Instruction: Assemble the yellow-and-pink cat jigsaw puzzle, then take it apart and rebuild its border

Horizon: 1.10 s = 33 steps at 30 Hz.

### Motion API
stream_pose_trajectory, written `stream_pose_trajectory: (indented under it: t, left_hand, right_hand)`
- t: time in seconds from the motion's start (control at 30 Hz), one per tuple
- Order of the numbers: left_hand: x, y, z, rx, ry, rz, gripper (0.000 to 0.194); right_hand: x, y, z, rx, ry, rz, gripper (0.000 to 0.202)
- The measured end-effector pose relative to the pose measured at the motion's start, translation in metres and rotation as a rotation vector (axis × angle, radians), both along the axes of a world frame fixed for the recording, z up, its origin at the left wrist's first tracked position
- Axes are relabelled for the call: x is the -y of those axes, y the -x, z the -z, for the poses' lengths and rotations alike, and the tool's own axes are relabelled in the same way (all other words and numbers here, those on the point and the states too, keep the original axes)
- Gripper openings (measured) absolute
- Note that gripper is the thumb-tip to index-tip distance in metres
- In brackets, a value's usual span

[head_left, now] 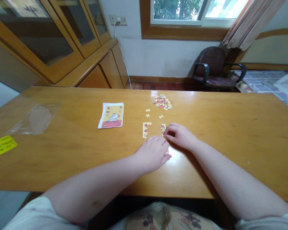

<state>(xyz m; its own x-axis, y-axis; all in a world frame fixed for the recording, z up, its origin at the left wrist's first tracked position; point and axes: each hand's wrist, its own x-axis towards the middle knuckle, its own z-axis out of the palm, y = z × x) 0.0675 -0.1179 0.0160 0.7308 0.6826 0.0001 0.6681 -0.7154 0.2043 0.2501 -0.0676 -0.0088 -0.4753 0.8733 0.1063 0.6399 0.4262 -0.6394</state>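
My right hand has its thumb and index finger closed in a pinch at the right edge strip of yellow jigsaw puzzle pieces, and the fingers partly cover the piece there. Palm down, my left hand rests over the lower part of the puzzle, its thumb apart from its bent fingers. A bit of pink puzzle shows between them; the rest underneath is hidden. To the left stands a joined corner strip of yellow pieces. Loose yellow puzzle pieces lie just beyond.
A heap of mixed puzzle pieces lies toward the table's far edge. The reference picture with a white cat is left of the puzzle. Further left are a clear plastic bag and a yellow label. An office chair stands beyond the table.
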Motion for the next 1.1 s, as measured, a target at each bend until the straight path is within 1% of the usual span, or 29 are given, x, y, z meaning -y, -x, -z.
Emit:
stream_pose_trajectory:
  t: [0.07,0.13,0.23,0.3,0.37,0.43,0.47,0.57,0.7,0.8,0.87,0.97,1.1]
  left_hand:
    - [-0.004,0.001,-0.004,0.033,0.007,-0.035,0.027]
    - [-0.014,0.007,-0.009,0.068,-0.01,-0.102,0.024]
    - [-0.043,0.028,-0.013,0.09,-0.036,-0.319,0.02]
    - [-0.066,0.049,-0.011,0.088,-0.05,-0.47,0.018]
    - [-0.087,0.067,-0.005,0.116,-0.084,-0.539,0.022]
    - [-0.101,0.079,0.003,0.138,-0.119,-0.545,0.029]
    - [-0.105,0.081,0.008,0.136,-0.12,-0.526,0.032]
    - [-0.11,0.077,0.02,0.086,-0.121,-0.42,0.039]
    - [-0.111,0.069,0.03,0.03,-0.146,-0.356,0.043]
    - [-0.113,0.071,0.031,0.024,-0.165,-0.372,0.041]
    - [-0.113,0.073,0.028,0.053,-0.167,-0.394,0.037]
    - [-0.112,0.073,0.022,0.087,-0.122,-0.387,0.033]
    - [-0.109,0.071,0.019,0.083,-0.105,-0.378,0.036]
  right_hand:
    - [-0.001,-0.001,0.0,-0.032,-0.009,0.033,0.005]
    - [-0.002,-0.002,0.0,-0.049,-0.024,0.075,0.007]
    - [-0.005,-0.004,0.0,-0.037,-0.031,0.121,0.01]
    - [-0.006,-0.006,0.001,-0.034,-0.026,0.131,0.012]
    - [-0.008,-0.006,0.002,-0.036,-0.024,0.13,0.013]
    - [-0.008,-0.006,0.003,-0.031,-0.024,0.13,0.013]
    - [-0.008,-0.006,0.003,-0.027,-0.023,0.132,0.013]
    - [-0.009,-0.005,0.002,-0.019,-0.018,0.139,0.014]
    - [-0.009,-0.005,0.001,-0.013,-0.015,0.139,0.014]
    - [-0.009,-0.005,0.001,-0.015,-0.019,0.136,0.014]
    - [-0.009,-0.005,0.001,-0.015,-0.018,0.135,0.014]
    - [-0.009,-0.005,0.002,-0.018,-0.02,0.137,0.014]
    - [-0.01,-0.006,0.003,-0.016,-0.023,0.137,0.015]
